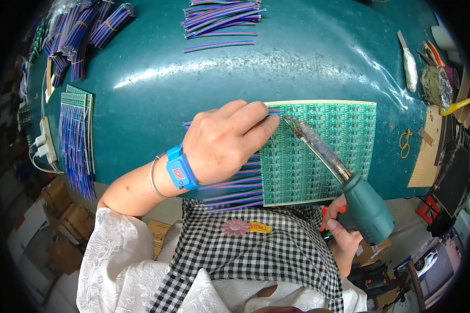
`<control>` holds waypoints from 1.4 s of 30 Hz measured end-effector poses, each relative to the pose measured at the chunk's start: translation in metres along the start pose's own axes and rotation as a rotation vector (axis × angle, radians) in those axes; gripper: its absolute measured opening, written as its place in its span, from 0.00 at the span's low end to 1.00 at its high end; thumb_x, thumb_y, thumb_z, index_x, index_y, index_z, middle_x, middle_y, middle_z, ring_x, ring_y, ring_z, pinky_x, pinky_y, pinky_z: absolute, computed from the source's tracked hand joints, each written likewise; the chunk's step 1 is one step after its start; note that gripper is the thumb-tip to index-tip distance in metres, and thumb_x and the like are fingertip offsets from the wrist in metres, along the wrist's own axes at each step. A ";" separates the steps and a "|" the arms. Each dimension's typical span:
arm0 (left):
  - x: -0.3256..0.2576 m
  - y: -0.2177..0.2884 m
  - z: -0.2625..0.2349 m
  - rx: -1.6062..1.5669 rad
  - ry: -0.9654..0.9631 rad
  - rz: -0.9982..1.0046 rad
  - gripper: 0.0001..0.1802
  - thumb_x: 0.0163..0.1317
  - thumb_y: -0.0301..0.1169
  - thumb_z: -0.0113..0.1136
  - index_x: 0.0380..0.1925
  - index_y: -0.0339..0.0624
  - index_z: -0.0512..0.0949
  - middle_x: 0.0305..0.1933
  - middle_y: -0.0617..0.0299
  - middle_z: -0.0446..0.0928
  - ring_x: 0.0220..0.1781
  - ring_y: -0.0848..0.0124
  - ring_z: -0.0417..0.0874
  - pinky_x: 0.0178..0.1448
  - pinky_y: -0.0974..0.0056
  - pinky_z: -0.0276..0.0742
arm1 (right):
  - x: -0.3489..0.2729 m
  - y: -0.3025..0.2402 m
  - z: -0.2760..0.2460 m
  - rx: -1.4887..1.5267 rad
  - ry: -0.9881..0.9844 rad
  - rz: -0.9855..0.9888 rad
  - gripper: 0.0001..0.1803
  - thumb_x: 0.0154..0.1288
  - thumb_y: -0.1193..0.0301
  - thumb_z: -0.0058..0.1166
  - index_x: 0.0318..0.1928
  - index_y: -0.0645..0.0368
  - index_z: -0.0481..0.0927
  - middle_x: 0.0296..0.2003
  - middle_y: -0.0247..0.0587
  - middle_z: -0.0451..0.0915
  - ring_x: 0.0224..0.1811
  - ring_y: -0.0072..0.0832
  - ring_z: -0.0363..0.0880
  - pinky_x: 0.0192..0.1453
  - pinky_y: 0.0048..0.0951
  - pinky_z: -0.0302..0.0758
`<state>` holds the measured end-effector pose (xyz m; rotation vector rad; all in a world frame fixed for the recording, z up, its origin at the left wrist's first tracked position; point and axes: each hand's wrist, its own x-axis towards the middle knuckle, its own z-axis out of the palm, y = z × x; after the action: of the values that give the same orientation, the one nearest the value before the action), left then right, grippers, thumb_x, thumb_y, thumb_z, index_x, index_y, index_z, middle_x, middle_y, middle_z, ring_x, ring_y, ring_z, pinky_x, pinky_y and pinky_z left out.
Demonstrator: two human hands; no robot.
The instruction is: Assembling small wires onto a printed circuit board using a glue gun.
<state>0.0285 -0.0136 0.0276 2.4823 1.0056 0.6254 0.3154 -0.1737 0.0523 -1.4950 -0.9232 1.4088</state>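
Note:
My left hand (pixel 222 140), with a blue wrist strap (pixel 179 171), is closed over the panel's upper left edge. Its thumb and forefinger pinch a short multicoloured ribbon wire (pixel 273 111), whose end lies on the board. The green circuit board panel (pixel 318 156) lies flat, with several ribbon wires (pixel 234 199) sticking out of its left side below my hand. Gripped in my right hand (pixel 341 229) is a soldering iron (pixel 368 208) with a thick green body. Its dark tip is close beside the wire's end; whether they touch I cannot tell.
Loose ribbon wires (pixel 222 21) lie at the far middle of the green table (pixel 151 104). Tied wire bundles (pixel 78 34) and wired panels (pixel 77 135) are at the left, near a power strip (pixel 47 141). Rubber bands (pixel 404 143), cardboard (pixel 424 151) and tools sit right.

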 end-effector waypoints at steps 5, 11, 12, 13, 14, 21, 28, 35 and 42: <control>-0.001 0.000 0.001 0.007 0.013 0.006 0.21 0.46 0.21 0.65 0.45 0.38 0.86 0.41 0.58 0.79 0.35 0.65 0.84 0.30 0.63 0.81 | 0.003 -0.003 -0.004 0.004 -0.065 0.074 0.26 0.50 0.80 0.66 0.52 0.66 0.75 0.27 0.37 0.76 0.26 0.25 0.74 0.31 0.27 0.74; 0.001 0.000 0.000 0.022 -0.008 0.005 0.22 0.45 0.21 0.65 0.45 0.38 0.85 0.41 0.59 0.79 0.34 0.65 0.83 0.29 0.63 0.80 | 0.001 -0.008 0.000 0.027 -0.010 0.098 0.27 0.51 0.78 0.67 0.52 0.67 0.73 0.26 0.39 0.74 0.22 0.26 0.73 0.26 0.27 0.73; 0.000 0.000 0.000 0.025 -0.002 0.008 0.22 0.45 0.21 0.65 0.45 0.38 0.85 0.41 0.59 0.79 0.34 0.65 0.83 0.29 0.63 0.80 | 0.003 -0.010 0.000 0.075 -0.001 0.106 0.29 0.52 0.76 0.68 0.54 0.68 0.71 0.25 0.40 0.73 0.20 0.27 0.73 0.23 0.27 0.74; 0.000 0.000 0.000 0.027 0.004 0.010 0.22 0.45 0.21 0.65 0.45 0.38 0.85 0.41 0.59 0.79 0.34 0.65 0.83 0.29 0.63 0.80 | 0.003 -0.010 0.001 0.083 0.013 0.087 0.29 0.52 0.76 0.68 0.54 0.69 0.71 0.25 0.40 0.73 0.20 0.28 0.73 0.23 0.27 0.74; -0.001 0.000 0.000 0.029 0.010 0.013 0.22 0.45 0.21 0.65 0.45 0.38 0.85 0.41 0.59 0.79 0.33 0.65 0.82 0.29 0.63 0.80 | 0.003 -0.010 0.003 0.092 0.027 0.068 0.29 0.52 0.76 0.69 0.54 0.69 0.71 0.24 0.40 0.73 0.19 0.28 0.73 0.23 0.27 0.74; 0.000 -0.001 0.000 0.015 -0.010 0.005 0.21 0.46 0.21 0.65 0.45 0.37 0.85 0.41 0.59 0.79 0.34 0.65 0.83 0.30 0.64 0.80 | 0.003 -0.006 0.002 0.037 -0.004 0.045 0.29 0.53 0.75 0.69 0.54 0.69 0.71 0.23 0.40 0.74 0.19 0.28 0.74 0.24 0.27 0.74; 0.000 -0.004 -0.001 -0.010 -0.018 0.009 0.20 0.48 0.21 0.65 0.45 0.37 0.86 0.41 0.58 0.80 0.35 0.65 0.83 0.30 0.63 0.81 | 0.003 -0.010 0.004 0.023 0.028 0.082 0.26 0.50 0.75 0.69 0.49 0.68 0.72 0.23 0.40 0.73 0.20 0.28 0.74 0.24 0.28 0.75; -0.001 -0.005 0.000 -0.006 -0.013 0.022 0.20 0.48 0.22 0.65 0.45 0.37 0.86 0.41 0.58 0.80 0.35 0.65 0.83 0.30 0.63 0.81 | 0.004 -0.004 0.002 -0.016 0.006 0.045 0.24 0.50 0.75 0.68 0.46 0.68 0.72 0.23 0.40 0.73 0.19 0.28 0.74 0.24 0.28 0.75; 0.001 -0.002 -0.001 0.029 0.006 0.043 0.20 0.48 0.23 0.65 0.45 0.36 0.86 0.42 0.59 0.79 0.33 0.67 0.81 0.29 0.65 0.80 | 0.006 0.001 -0.004 -0.080 -0.046 0.004 0.28 0.51 0.74 0.69 0.51 0.69 0.72 0.24 0.40 0.73 0.19 0.27 0.73 0.22 0.27 0.74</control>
<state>0.0275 -0.0111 0.0277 2.5351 0.9727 0.6365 0.3198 -0.1687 0.0496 -1.5291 -1.0161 1.4293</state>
